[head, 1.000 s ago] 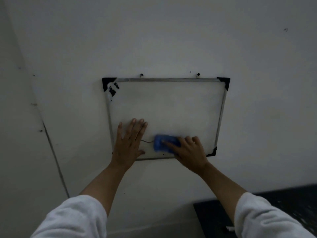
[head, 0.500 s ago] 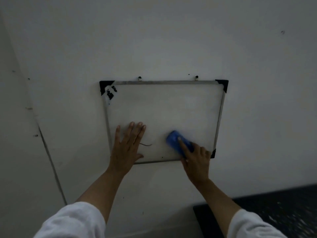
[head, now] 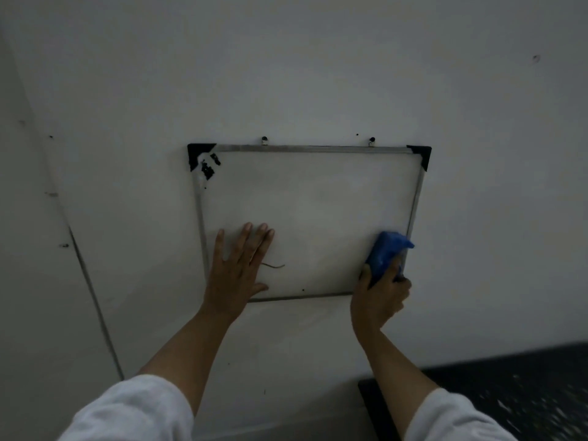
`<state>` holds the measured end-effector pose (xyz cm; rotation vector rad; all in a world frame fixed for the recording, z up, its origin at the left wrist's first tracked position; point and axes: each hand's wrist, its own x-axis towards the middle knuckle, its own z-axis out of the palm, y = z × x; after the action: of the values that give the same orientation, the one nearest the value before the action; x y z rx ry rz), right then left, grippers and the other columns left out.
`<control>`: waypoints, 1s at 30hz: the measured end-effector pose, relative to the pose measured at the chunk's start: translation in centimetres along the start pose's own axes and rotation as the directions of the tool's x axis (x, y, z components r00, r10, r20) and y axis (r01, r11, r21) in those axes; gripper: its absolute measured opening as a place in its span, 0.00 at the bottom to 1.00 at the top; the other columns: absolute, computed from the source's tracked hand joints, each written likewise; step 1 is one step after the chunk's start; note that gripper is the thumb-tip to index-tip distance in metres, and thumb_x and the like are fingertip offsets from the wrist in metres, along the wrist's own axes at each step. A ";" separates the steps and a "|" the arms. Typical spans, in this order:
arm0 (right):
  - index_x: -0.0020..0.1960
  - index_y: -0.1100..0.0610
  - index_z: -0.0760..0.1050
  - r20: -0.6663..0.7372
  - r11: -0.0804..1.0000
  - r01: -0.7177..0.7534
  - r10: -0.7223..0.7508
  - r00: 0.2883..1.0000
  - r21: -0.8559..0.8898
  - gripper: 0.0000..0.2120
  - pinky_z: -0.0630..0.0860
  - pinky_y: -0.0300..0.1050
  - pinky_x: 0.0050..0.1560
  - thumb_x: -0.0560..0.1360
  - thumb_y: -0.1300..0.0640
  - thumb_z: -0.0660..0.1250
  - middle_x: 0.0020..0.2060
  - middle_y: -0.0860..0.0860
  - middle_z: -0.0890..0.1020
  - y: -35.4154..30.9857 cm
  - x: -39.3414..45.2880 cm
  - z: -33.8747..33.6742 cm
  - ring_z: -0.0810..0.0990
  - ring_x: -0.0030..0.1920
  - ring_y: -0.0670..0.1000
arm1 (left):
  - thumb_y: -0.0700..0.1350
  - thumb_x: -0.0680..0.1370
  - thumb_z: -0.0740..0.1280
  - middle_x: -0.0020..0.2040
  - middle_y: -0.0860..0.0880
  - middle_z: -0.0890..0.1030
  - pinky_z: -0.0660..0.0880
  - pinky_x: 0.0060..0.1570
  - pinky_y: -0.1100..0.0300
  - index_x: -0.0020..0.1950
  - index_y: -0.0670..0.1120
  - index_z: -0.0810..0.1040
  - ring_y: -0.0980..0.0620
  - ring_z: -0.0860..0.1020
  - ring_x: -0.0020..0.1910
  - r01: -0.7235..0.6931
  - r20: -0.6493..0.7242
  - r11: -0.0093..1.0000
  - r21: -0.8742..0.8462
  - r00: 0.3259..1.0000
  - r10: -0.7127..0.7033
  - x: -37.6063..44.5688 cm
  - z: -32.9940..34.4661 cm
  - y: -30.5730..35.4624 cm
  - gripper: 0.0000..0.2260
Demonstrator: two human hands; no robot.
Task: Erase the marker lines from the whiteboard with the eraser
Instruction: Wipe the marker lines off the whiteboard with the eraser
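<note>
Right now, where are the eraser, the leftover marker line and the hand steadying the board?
eraser [head: 386, 251]: head view, on its blue body.
marker line [head: 274, 266]: head view, mid-stroke.
left hand [head: 237, 268]: head view, back of the hand.

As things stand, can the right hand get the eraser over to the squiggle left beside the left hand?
Probably yes. The right hand grips the eraser at the whiteboard's right edge, and bare board lies between it and the marker line. The left hand, pressed flat, borders the line's left end.

Two bare forearms, each wearing a loose white sleeve pushed up well behind the hands; no rings or watch visible.
</note>
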<state>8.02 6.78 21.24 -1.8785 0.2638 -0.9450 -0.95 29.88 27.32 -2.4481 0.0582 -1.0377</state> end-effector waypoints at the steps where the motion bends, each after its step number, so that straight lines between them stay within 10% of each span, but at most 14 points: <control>1: 0.75 0.56 0.61 -0.021 0.995 -0.096 0.097 0.995 0.039 0.30 0.71 0.64 0.54 0.76 0.53 0.68 0.56 0.66 0.70 -0.8 0.1 0.2 0.71 0.56 0.66 | 0.62 0.57 0.78 0.77 0.46 0.57 0.57 0.68 0.32 0.77 0.44 0.56 0.43 0.57 0.76 0.000 0.003 1.000 0.001 1.000 0.000 0.0 -0.1 0.0 0.56; 4: 0.74 0.58 0.62 -0.046 0.993 0.117 -0.117 0.992 0.004 0.32 0.74 0.60 0.47 0.75 0.55 0.70 0.51 0.65 0.73 -2.4 -0.8 0.4 0.74 0.49 0.64 | 0.63 0.58 0.77 0.78 0.45 0.57 0.58 0.68 0.32 0.78 0.44 0.55 0.43 0.57 0.76 -0.003 0.007 1.000 0.005 1.000 0.003 0.0 -0.1 -0.1 0.56; 8: 0.73 0.54 0.66 0.083 0.665 0.694 -0.703 0.706 -0.275 0.31 0.71 0.53 0.41 0.72 0.55 0.72 0.44 0.62 0.77 -1.9 0.8 -0.9 0.75 0.39 0.59 | 0.63 0.58 0.77 0.77 0.45 0.58 0.58 0.67 0.32 0.77 0.44 0.55 0.43 0.58 0.75 -0.014 -0.005 1.000 0.008 1.000 0.014 0.2 0.2 -0.2 0.56; 15: 0.75 0.49 0.60 -0.076 0.760 0.574 -0.620 0.781 -0.304 0.33 0.67 0.51 0.42 0.74 0.54 0.68 0.44 0.60 0.74 -7.6 3.4 -0.7 0.71 0.39 0.57 | 0.65 0.58 0.76 0.78 0.45 0.57 0.57 0.68 0.32 0.78 0.43 0.55 0.43 0.57 0.76 -0.035 -0.018 0.999 0.017 0.999 0.035 0.1 0.7 -0.5 0.56; 22: 0.73 0.47 0.65 0.156 0.325 0.903 -0.913 0.377 -0.280 0.33 0.67 0.50 0.42 0.70 0.57 0.70 0.44 0.57 0.77 -4.1 1.8 -0.9 0.72 0.37 0.56 | 0.63 0.58 0.78 0.78 0.44 0.57 0.56 0.68 0.31 0.78 0.43 0.54 0.42 0.57 0.76 -0.031 -0.021 0.999 -0.027 0.999 0.031 0.2 0.8 -0.3 0.57; 30: 0.75 0.47 0.62 -0.022 0.558 0.768 -0.813 0.582 -0.315 0.30 0.59 0.48 0.43 0.74 0.53 0.64 0.43 0.56 0.72 -10.1 3.5 -0.7 0.68 0.40 0.55 | 0.61 0.60 0.78 0.77 0.43 0.58 0.56 0.70 0.33 0.77 0.42 0.57 0.41 0.58 0.75 -0.044 -0.050 0.996 -0.075 0.998 0.041 -0.2 0.2 -0.2 0.53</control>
<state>7.78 9.39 31.62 -2.2040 -0.4584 -1.7648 -1.00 30.17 27.16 -2.4783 0.1680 -1.0952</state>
